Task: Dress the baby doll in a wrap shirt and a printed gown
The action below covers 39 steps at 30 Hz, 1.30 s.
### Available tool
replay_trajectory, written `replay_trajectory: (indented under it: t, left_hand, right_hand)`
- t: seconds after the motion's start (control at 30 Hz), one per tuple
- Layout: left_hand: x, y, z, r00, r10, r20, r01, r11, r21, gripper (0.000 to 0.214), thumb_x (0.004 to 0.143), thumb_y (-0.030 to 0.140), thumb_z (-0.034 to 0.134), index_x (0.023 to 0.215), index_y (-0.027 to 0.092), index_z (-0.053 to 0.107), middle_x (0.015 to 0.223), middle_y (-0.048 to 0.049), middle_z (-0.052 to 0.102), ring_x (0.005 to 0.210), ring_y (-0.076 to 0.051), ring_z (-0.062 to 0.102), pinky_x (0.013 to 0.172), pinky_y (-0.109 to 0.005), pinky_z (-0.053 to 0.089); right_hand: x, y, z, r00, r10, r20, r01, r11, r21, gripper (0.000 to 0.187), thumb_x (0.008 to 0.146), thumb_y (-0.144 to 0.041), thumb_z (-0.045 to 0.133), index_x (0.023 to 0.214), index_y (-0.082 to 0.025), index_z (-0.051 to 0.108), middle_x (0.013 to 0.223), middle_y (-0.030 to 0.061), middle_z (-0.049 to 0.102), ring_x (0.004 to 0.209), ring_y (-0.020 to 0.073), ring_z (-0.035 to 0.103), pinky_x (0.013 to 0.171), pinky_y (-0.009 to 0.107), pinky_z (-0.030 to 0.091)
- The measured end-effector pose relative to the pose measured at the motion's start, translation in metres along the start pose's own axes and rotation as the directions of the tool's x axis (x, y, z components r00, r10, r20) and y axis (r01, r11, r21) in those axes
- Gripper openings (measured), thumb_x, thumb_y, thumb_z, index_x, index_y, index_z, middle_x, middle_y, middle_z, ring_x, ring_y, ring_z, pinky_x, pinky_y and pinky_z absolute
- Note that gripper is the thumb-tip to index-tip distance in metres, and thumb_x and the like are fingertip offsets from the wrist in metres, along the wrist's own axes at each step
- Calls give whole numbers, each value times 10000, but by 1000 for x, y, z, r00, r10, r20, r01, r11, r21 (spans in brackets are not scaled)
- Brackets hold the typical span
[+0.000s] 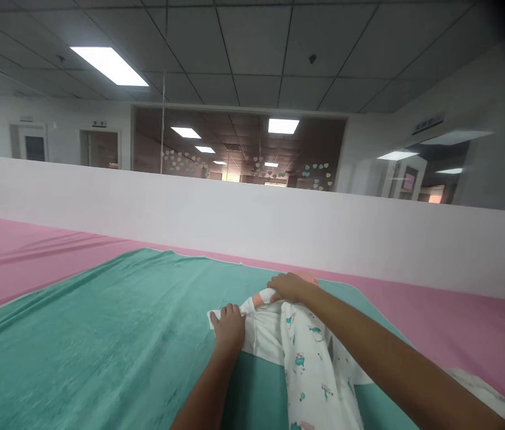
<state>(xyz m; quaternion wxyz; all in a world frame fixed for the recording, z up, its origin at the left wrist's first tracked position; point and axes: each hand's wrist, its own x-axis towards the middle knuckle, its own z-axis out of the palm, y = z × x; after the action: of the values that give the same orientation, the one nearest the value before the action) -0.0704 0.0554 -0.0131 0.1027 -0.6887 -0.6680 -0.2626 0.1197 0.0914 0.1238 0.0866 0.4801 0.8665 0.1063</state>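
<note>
A white baby garment [308, 358] with small green and teal prints lies on a green blanket [144, 316], its printed front hanging toward me. My left hand [229, 325] has its fingers closed around the garment's plain white sleeve [263, 334]. The sleeve's end sticks out to the left of that hand. My right hand [288, 288] is bent over the white cloth farther up and grips it. Between the hands shows a narrow pinkish part [257, 300], perhaps a doll's arm. Behind my right hand is a rounded pinkish shape [308, 276], mostly hidden, perhaps its head.
Pink sheeting [453, 316] spreads under and around the green blanket. A low white partition [234, 215] runs along the far edge. More white cloth [480, 385] lies at the lower right. Beyond the partition are windows and doorways.
</note>
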Motion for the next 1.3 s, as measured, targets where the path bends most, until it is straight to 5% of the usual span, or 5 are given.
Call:
replay_trajectory:
  t: [0.23, 0.47, 0.83, 1.07, 1.3]
  left_hand:
    - [1, 2, -5, 999, -28, 24, 29, 999, -32, 275, 859, 167, 320, 982, 137, 564, 987, -116, 559, 964, -253, 517, 947, -525, 236]
    - [5, 3, -11, 996, 85, 41, -79, 990, -116, 539, 816, 336, 497, 1309, 206, 325, 1240, -100, 469, 1122, -221, 455, 977, -406, 272]
    - [14, -24, -20, 979, 172, 108, -174, 985, 10, 293, 886, 413, 398, 962, 190, 573, 967, -81, 605, 973, -237, 510, 794, -365, 369]
    - [12, -31, -28, 973, 157, 167, -170, 983, 65, 327, 897, 425, 342, 986, 212, 573, 1022, -72, 607, 1008, -230, 493, 809, -351, 359]
    - [12, -32, -26, 968, 168, 188, -179, 983, 44, 347, 892, 434, 314, 1004, 217, 561, 1031, -59, 600, 1023, -228, 480, 782, -328, 369]
  right_hand:
    - [-15, 12, -15, 998, 55, -19, -54, 997, 54, 294, 796, -497, 490, 975, -275, 560, 952, 33, 607, 839, 222, 584, 655, 313, 396]
    - [8, -28, 11, 998, 6, -61, 0, 994, 106, 349, 787, -520, 494, 1015, -264, 559, 1009, 54, 600, 922, 247, 566, 701, 332, 404]
    - [20, -24, 42, 997, 73, -31, -63, 964, 259, 499, 669, -524, 609, 1083, -249, 567, 1104, 92, 610, 989, 294, 567, 773, 397, 430]
    - [-37, 9, 57, 968, 201, -152, -117, 892, 438, 492, 878, -468, 321, 1301, -241, 430, 1374, 45, 428, 1270, 223, 365, 1024, 373, 297]
    - [-152, 40, 145, 848, 456, -270, -249, 793, 556, 543, 909, -502, 188, 1399, -275, 247, 1477, 0, 235, 1369, 189, 153, 1102, 425, 149]
